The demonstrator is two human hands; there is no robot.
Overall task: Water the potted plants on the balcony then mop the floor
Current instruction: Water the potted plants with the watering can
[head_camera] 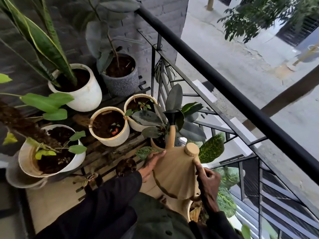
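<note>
Watering can (176,171): tan, ribbed, black rose; tipped forward, spout above the dark-leaved potted plant (148,118). Other potted plants (108,126): white, cream and grey pots, upright, dark soil.

Pots (109,126) left of railing (224,80)

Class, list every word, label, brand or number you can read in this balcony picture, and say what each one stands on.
None: no text can be read anywhere in this picture.
The tan watering can, the white pots, the grey ribbed pot and the black railing show no lettering.
</note>
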